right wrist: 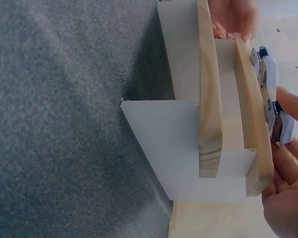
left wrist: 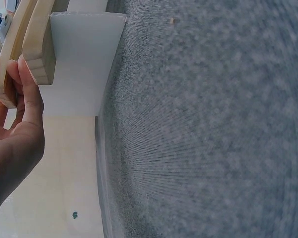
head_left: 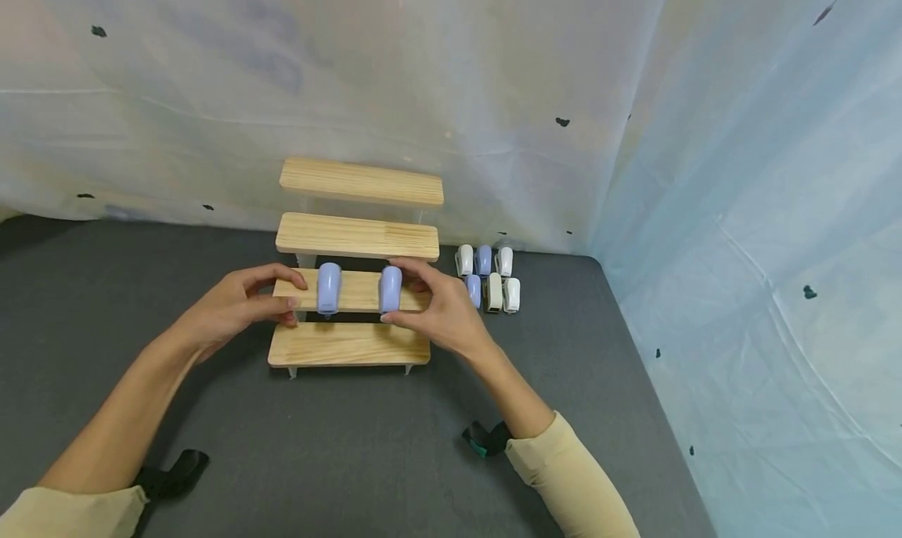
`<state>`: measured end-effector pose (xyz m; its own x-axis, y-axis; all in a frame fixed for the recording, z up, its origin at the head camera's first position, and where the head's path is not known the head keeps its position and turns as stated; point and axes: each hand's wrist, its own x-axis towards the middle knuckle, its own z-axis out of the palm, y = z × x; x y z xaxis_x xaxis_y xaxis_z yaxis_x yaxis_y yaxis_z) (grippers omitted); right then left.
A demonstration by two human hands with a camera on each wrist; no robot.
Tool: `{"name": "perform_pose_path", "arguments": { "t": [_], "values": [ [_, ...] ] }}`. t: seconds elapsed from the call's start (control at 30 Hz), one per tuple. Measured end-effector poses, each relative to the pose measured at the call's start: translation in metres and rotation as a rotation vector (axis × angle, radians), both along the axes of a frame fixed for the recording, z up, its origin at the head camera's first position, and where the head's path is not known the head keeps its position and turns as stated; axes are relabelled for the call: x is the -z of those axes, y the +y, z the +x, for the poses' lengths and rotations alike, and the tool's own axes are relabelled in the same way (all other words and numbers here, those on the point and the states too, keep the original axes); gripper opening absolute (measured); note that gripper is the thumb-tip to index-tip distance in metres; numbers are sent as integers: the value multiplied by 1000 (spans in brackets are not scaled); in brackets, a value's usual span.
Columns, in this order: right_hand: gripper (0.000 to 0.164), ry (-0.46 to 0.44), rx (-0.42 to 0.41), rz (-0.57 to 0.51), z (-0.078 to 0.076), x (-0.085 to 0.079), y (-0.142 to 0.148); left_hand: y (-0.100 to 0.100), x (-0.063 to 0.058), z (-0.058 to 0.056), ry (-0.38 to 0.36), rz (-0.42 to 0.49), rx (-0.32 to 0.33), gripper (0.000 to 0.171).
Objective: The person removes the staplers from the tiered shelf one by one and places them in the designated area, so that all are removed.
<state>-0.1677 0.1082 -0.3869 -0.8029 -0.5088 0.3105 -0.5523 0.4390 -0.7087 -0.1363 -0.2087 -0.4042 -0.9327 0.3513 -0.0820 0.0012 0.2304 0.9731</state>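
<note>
A tiered wooden stand has two lavender mini staplers on its second board from the bottom (head_left: 361,290). One, the left stapler (head_left: 328,289), stands toward the board's left half. My right hand (head_left: 451,311) pinches the right stapler (head_left: 390,290) between thumb and index finger, while its other fingers are partly hidden behind. At that board's left end, my left hand (head_left: 247,299) grips the wood, thumb toward the front; the left wrist view shows its fingers (left wrist: 32,99) around the board end. Both staplers appear side-on in the right wrist view, the pinched stapler (right wrist: 280,124) lower down.
Right of the stand, several white, lavender and beige staplers (head_left: 494,293) sit in two rows on the dark grey tabletop (head_left: 317,460). Above and behind are the stand's two upper boards (head_left: 359,182); its lowest board (head_left: 348,345) lies in front. Pale sheets (head_left: 423,68) hang behind and at right.
</note>
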Motion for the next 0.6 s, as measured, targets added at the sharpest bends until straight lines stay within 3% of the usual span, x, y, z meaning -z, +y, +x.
{"name": "perform_pose_path", "arguments": {
  "t": [0.6],
  "values": [
    [71, -43, -16, -9, 5, -4, 6, -1, 0, 0, -18, -5, -2, 36]
  ]
}}
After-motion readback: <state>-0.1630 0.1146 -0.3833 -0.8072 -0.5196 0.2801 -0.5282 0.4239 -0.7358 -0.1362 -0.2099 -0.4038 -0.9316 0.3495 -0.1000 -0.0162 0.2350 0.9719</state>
